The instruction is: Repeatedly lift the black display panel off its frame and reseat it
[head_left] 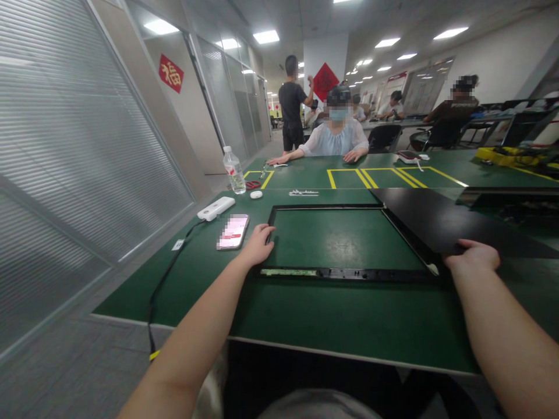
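Observation:
A thin black rectangular frame (327, 206) lies flat on the green table (305, 314), with a narrow green circuit strip (288, 272) on its near bar. My left hand (257, 244) curls over the frame's left side bar near the front corner. My right hand (474, 256) grips the near edge of a large black panel (441, 224) that overlaps the frame's right side, fingers tucked under it.
Left of the frame lie a phone (233, 231), a white power bank (216, 208) with a black cable, a water bottle (234, 170) and a small white puck (256, 194). A seated person (336, 137) faces me across the table; others work behind. A glass wall runs along the left.

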{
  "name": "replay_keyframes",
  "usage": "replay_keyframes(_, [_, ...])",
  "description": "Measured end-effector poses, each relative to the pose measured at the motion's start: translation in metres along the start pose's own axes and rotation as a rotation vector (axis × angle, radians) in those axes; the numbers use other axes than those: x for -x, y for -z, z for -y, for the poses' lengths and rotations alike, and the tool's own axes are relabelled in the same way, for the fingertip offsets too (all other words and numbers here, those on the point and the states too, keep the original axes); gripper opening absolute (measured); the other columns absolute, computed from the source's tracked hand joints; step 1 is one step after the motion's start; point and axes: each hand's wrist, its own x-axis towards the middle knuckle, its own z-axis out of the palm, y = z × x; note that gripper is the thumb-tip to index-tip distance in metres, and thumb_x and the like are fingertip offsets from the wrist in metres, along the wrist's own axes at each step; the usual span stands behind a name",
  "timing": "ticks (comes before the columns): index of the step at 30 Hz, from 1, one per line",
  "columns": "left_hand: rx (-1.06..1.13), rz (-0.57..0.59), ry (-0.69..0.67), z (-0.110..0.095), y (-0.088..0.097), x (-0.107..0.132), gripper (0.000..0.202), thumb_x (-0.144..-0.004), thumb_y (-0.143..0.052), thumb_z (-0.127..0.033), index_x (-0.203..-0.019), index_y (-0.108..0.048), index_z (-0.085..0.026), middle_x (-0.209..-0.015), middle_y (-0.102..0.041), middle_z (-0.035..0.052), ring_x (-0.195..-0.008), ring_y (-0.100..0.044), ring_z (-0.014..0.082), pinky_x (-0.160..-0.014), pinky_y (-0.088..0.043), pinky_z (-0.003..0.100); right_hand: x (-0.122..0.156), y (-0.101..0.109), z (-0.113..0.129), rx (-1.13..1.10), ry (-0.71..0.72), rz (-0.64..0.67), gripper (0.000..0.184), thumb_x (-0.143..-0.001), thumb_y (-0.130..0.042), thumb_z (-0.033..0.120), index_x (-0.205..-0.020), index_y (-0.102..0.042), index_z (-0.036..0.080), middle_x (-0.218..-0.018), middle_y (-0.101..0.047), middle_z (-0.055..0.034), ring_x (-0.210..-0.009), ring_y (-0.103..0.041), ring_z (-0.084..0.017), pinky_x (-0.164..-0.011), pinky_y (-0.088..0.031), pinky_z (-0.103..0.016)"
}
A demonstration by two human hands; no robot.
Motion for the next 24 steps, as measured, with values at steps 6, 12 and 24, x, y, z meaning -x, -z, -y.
replay_keyframes(6, [0.017, -0.007, -0.004, 0.000, 0.000, 0.001, 0.046, -0.082, -0.061, -0.017, -0.128, -0.064, -0.017, -0.145, -0.049, 0.0163, -0.141, -0.049, 0.0305, -0.123, -0.033, 0.048, 0.008, -0.002, -0.002, 0.035, 0.038, -0.086, 0.032, -0.054, -0.046, -0.007, -0.076, -0.055, 0.015, -0.109, -0.063, -0.0092, -0.092, -0.069, -0.018, -0.075, -0.064, -0.040])
replay_keyframes(12, [0.016, 0.001, 0.000, 0.000, 0.000, 0.001, 0.045, -0.083, -0.061, -0.018, -0.128, -0.064, -0.017, -0.145, -0.048, 0.0163, -0.142, -0.048, 0.0315, -0.124, -0.032, 0.048, 0.010, -0.004, -0.002, 0.036, 0.029, -0.099, 0.030, -0.056, -0.045, -0.006, -0.075, -0.053, 0.016, -0.107, -0.064, -0.0072, -0.085, -0.068, -0.016, -0.066, -0.063, -0.036])
replay_keyframes(24, [0.025, 0.019, 0.010, -0.005, 0.004, 0.000, 0.046, -0.083, -0.058, -0.017, -0.128, -0.064, -0.013, -0.145, -0.048, 0.0193, -0.142, -0.048, 0.0315, -0.125, -0.030, 0.046, 0.024, -0.007, -0.007, -0.022, 0.035, 0.096, 0.030, -0.055, -0.046, -0.004, -0.075, -0.050, 0.017, -0.087, -0.064, -0.0016, -0.074, -0.065, -0.012, -0.063, -0.061, -0.024])
